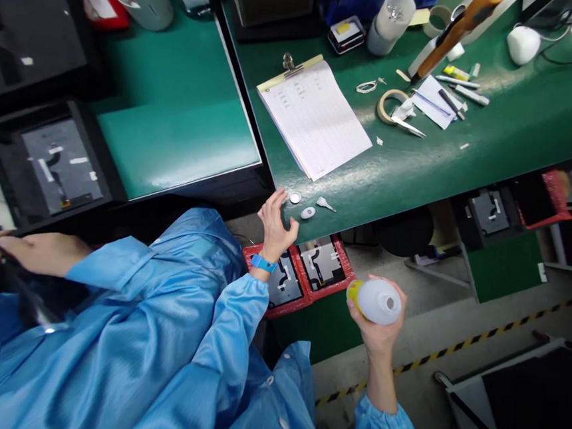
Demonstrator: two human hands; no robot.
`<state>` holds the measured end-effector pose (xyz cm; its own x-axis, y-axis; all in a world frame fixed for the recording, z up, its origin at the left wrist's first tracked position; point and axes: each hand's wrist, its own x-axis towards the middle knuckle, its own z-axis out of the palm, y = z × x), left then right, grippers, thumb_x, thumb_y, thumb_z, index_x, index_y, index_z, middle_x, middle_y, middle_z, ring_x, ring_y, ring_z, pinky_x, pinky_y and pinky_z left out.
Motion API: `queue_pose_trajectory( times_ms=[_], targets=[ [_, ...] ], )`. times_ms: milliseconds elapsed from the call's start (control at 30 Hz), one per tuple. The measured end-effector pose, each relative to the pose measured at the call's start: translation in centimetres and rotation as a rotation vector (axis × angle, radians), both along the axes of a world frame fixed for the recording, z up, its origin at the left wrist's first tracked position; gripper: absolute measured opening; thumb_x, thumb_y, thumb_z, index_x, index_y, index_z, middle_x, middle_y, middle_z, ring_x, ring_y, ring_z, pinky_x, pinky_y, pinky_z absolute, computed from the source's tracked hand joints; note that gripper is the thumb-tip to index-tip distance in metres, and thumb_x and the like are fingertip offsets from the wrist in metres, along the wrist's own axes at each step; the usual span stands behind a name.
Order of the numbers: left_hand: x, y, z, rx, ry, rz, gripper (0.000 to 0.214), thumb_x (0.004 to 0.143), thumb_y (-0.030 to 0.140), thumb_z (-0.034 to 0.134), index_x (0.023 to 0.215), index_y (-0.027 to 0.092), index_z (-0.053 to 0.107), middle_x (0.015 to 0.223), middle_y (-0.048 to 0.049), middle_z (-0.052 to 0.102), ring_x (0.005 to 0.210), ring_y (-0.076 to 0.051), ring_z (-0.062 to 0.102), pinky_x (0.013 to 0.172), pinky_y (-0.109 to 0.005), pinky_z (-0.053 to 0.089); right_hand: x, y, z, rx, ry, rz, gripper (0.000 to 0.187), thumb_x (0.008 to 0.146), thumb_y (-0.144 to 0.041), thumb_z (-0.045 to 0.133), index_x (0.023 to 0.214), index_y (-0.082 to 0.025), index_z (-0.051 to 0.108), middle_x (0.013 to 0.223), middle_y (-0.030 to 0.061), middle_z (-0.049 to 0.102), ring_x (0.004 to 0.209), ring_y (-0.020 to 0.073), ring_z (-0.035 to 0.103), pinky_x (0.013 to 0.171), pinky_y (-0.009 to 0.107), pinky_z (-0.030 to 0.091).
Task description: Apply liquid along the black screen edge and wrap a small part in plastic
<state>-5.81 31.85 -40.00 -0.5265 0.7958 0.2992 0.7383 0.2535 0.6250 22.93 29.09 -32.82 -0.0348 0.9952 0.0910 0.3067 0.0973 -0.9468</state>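
My right hand [381, 326] is wrapped round a white plastic bottle [378, 301] with a yellow label, its uncapped mouth facing up, held off the table's front edge. At the edge of the green table, my left hand [276, 223] has its fingers apart and holds nothing; a blue band is on that wrist. Close to its fingertips lies a small round white cap [295, 197]. Beside that are another small white round piece [307, 213] and a white nozzle tip [325, 204], lying on its side.
A clipboard with a paper sheet [319, 120] lies behind the small parts. Farther right are a tape roll [388, 107], scissors [408, 126] and pens. Red-edged trays [321, 264] sit below the table. On the left, a co-worker's hands [37, 251] hold something dark.
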Motion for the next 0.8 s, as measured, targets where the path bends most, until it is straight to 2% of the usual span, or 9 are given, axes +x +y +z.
queue_pose_trajectory(
  times_ms=[100, 233, 300, 367, 433, 500, 667, 800],
  targets=[
    [1.4, -0.5, -0.1, 0.067, 0.034, -0.028, 0.055, 0.095, 0.034, 0.068, 0.147, 0.018, 0.061, 0.147, -0.0206, 0.072, 0.137, -0.035, 0.066, 0.116, -0.050, 0.045, 0.4, -0.5, -0.1, -0.005, -0.003, -0.023, 0.072, 0.077, -0.046, 0.099, 0.133, -0.023, 0.061, 0.121, 0.0134, 0.079, 0.105, 0.0297, 0.078, 0.095, 0.049, 0.066],
    [2.6, 0.2, -0.5, 0.023, 0.020, -0.004, 0.033, 0.102, 0.040, 0.073, 0.130, 0.022, 0.071, 0.128, -0.0155, 0.082, 0.119, -0.033, 0.071, 0.107, -0.048, 0.047, 1.1, -1.1, 0.5, 0.032, -0.030, -0.027, 0.071, 0.078, -0.046, 0.099, 0.134, -0.024, 0.062, 0.120, 0.0124, 0.080, 0.106, 0.0291, 0.080, 0.095, 0.047, 0.067],
    [3.1, 0.4, 0.0, 0.054, -0.011, 0.001, 0.021, 0.105, 0.039, 0.072, 0.118, 0.023, 0.074, 0.117, -0.0129, 0.083, 0.112, -0.032, 0.072, 0.105, -0.048, 0.046, 1.6, -1.5, 1.3, 0.056, -0.054, -0.021, 0.069, 0.080, -0.046, 0.098, 0.135, -0.024, 0.062, 0.120, 0.0117, 0.080, 0.104, 0.0286, 0.080, 0.092, 0.046, 0.067],
    [4.0, -0.1, 1.3, 0.144, -0.063, -0.030, 0.017, 0.106, 0.040, 0.071, 0.112, 0.024, 0.072, 0.110, -0.0108, 0.082, 0.107, -0.030, 0.072, 0.102, -0.047, 0.047, 2.3, -2.0, 2.2, 0.072, -0.077, -0.019, 0.068, 0.082, -0.047, 0.097, 0.136, -0.025, 0.062, 0.120, 0.0115, 0.080, 0.104, 0.0291, 0.080, 0.092, 0.046, 0.068],
    [5.6, -1.5, 3.5, 0.224, -0.157, -0.115, 0.015, 0.107, 0.039, 0.070, 0.112, 0.024, 0.069, 0.106, -0.0083, 0.079, 0.101, -0.027, 0.073, 0.097, -0.044, 0.050, 3.3, -2.8, 3.3, 0.086, -0.098, -0.017, 0.069, 0.083, -0.047, 0.096, 0.138, -0.025, 0.061, 0.122, 0.0115, 0.080, 0.108, 0.0300, 0.080, 0.096, 0.048, 0.067],
    [7.7, -3.7, 6.5, 0.240, -0.285, -0.248, 0.013, 0.109, 0.036, 0.068, 0.114, 0.025, 0.064, 0.105, -0.0061, 0.075, 0.097, -0.024, 0.072, 0.092, -0.040, 0.054, 4.4, -3.7, 4.6, 0.104, -0.126, -0.007, 0.070, 0.083, -0.044, 0.096, 0.141, -0.026, 0.061, 0.124, 0.0110, 0.080, 0.110, 0.0307, 0.080, 0.099, 0.049, 0.067],
    [14.1, -10.3, 14.3, 0.196, -0.526, -0.633, 0.012, 0.114, 0.031, 0.059, 0.123, 0.026, 0.053, 0.112, -0.0060, 0.069, 0.103, -0.021, 0.070, 0.092, -0.038, 0.056, 7.8, -6.5, 9.3, 0.122, -0.200, 0.053, 0.074, 0.083, -0.044, 0.097, 0.146, -0.027, 0.060, 0.132, 0.0110, 0.077, 0.118, 0.0336, 0.078, 0.103, 0.051, 0.066],
    [17.2, -14.1, 19.1, 0.096, -0.594, -0.842, 0.012, 0.116, 0.029, 0.052, 0.126, 0.026, 0.046, 0.108, -0.0052, 0.066, 0.093, -0.019, 0.069, 0.084, -0.034, 0.057, 10.4, -9.2, 13.5, 0.163, -0.255, 0.067, 0.074, 0.085, -0.051, 0.095, 0.146, -0.027, 0.061, 0.132, 0.0108, 0.077, 0.118, 0.0350, 0.077, 0.103, 0.050, 0.065]
  ],
)
